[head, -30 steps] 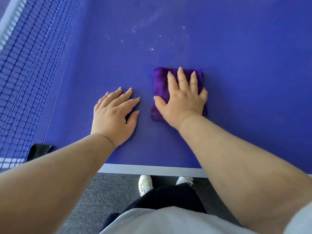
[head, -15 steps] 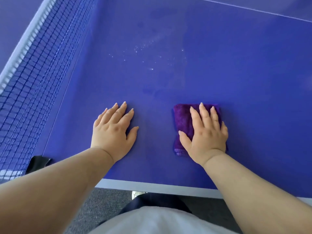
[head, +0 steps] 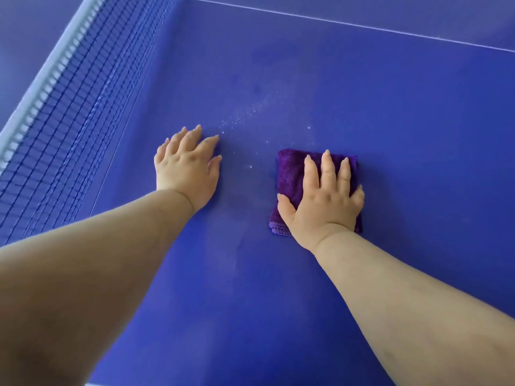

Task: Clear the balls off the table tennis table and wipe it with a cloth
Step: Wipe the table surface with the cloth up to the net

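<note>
A folded purple cloth (head: pixel 288 174) lies on the blue table tennis table (head: pixel 404 129). My right hand (head: pixel 323 201) presses flat on the cloth, fingers spread and pointing away from me. My left hand (head: pixel 186 168) rests palm down on the bare table to the left of the cloth, holding nothing. A scatter of small white specks (head: pixel 245 115) sits on the surface just beyond both hands. No balls are in view.
The dark net (head: pixel 69 107) with its white top band runs along the left side, close to my left hand. A white line (head: pixel 362 27) crosses the table at the far right.
Both hands have moved farther from the near edge, the right sliding the cloth forward toward the specks. The view has tilted up, so the floor and my shoes are out of sight.
</note>
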`<act>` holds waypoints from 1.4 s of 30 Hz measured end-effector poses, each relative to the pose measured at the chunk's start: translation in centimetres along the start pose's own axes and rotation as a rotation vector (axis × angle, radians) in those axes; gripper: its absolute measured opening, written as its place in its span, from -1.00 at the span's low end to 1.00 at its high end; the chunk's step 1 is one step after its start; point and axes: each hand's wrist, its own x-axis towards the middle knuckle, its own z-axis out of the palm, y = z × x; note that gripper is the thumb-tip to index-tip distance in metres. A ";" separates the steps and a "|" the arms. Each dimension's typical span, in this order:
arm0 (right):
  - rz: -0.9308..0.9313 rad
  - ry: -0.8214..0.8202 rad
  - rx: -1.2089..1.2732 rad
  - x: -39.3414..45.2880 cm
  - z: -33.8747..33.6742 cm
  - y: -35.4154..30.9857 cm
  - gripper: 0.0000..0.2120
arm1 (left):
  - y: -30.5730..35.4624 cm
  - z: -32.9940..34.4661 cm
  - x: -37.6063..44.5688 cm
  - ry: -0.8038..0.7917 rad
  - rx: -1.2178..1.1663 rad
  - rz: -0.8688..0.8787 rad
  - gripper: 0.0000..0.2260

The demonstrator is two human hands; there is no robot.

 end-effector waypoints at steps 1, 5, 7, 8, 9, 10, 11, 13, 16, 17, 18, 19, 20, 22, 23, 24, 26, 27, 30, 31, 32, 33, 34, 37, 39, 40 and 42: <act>-0.013 0.003 0.001 0.9 -0.1 -0.1 -0.17 | 0.0 0.3 1.0 -0.003 -0.004 0.012 -0.63; -0.055 0.040 0.021 5.2 -0.6 -1.0 -0.18 | -0.3 1.0 2.0 0.054 -0.011 0.058 -0.64; -0.056 0.046 0.032 7.5 -1.1 -2.0 -0.18 | -0.4 1.1 1.9 0.065 -0.016 0.052 -0.63; -0.053 0.045 0.039 8.6 -1.3 -2.6 -0.18 | -0.3 1.1 2.0 0.070 -0.018 0.052 -0.62; -0.047 0.040 0.048 9.6 -1.4 -3.3 -0.17 | -0.3 1.1 2.0 0.075 -0.020 0.054 -0.62; -0.038 0.031 0.056 10.3 -1.5 -4.1 -0.16 | -0.2 1.0 2.0 0.080 -0.021 0.054 -0.61; -0.027 0.021 0.061 11.0 -1.5 -4.7 -0.16 | -0.2 1.1 2.1 0.085 -0.020 0.056 -0.61; -0.013 0.001 0.052 11.7 -1.7 -5.6 -0.16 | -0.2 1.1 2.1 0.090 -0.018 0.061 -0.61; -0.018 -0.032 0.037 11.2 -2.0 -5.9 -0.18 | -0.3 1.2 2.1 0.088 -0.026 0.063 -0.63; -0.034 -0.035 0.039 10.4 -1.9 -6.0 -0.19 | -0.3 1.2 2.1 0.087 -0.025 0.065 -0.62; -0.059 -0.031 0.045 9.4 -1.7 -6.1 -0.19 | -0.3 1.2 2.1 0.088 -0.026 0.066 -0.62; -0.088 -0.023 0.052 8.1 -1.5 -6.3 -0.20 | -0.2 1.2 2.1 0.089 -0.030 0.063 -0.63; -0.116 -0.018 0.060 6.7 -1.3 -6.5 -0.20 | -0.3 1.1 2.1 0.085 -0.037 0.056 -0.63; -0.158 -0.034 0.078 3.5 -1.0 -6.6 -0.21 | -0.4 1.1 2.0 0.072 -0.045 0.054 -0.63; -0.170 -0.049 0.087 1.8 -0.7 -6.4 -0.21 | -0.4 1.1 1.9 0.065 -0.046 0.060 -0.63; -0.178 -0.053 0.093 0.0 -0.4 -6.0 -0.21 | -0.4 1.0 1.9 0.055 -0.047 0.066 -0.63; -0.190 -0.030 0.110 -3.1 0.0 -4.6 -0.23 | -0.3 0.8 1.9 0.020 -0.043 0.063 -0.62; -0.183 -0.024 0.116 -4.0 0.1 -3.7 -0.24 | -0.3 0.5 2.0 0.002 -0.035 0.062 -0.62; -0.112 -0.046 0.118 -4.2 0.0 -1.5 -0.27 | -0.5 -0.3 2.8 -0.020 0.002 0.085 -0.62; -0.071 -0.045 0.116 -3.8 -0.3 -1.3 -0.27 | -0.6 -0.5 3.3 -0.008 0.003 0.108 -0.61; -0.034 -0.039 0.114 -3.2 -0.5 -1.4 -0.26 | -0.6 -0.8 4.0 0.002 0.003 0.130 -0.59; -0.003 -0.034 0.109 -2.5 -0.7 -1.6 -0.25 | -0.5 -1.0 4.8 -0.005 0.002 0.148 -0.58; 0.028 -0.034 0.101 -1.7 -0.9 -1.8 -0.24 | -0.4 -1.0 5.8 -0.026 0.002 0.160 -0.57; 0.119 -0.033 0.067 1.4 -1.2 -2.0 -0.19 | 0.1 -0.6 8.9 -0.080 0.000 0.169 -0.57; 0.163 -0.035 0.063 4.0 -1.3 -1.9 -0.21 | 0.2 -0.1 11.2 -0.093 -0.004 0.165 -0.57; 0.185 -0.034 0.062 5.4 -1.4 -2.0 -0.22 | 0.2 0.1 12.3 -0.093 -0.006 0.157 -0.56; 0.224 -0.015 0.065 8.4 -1.7 -2.1 -0.24 | 0.2 0.6 14.2 -0.079 -0.011 0.138 -0.57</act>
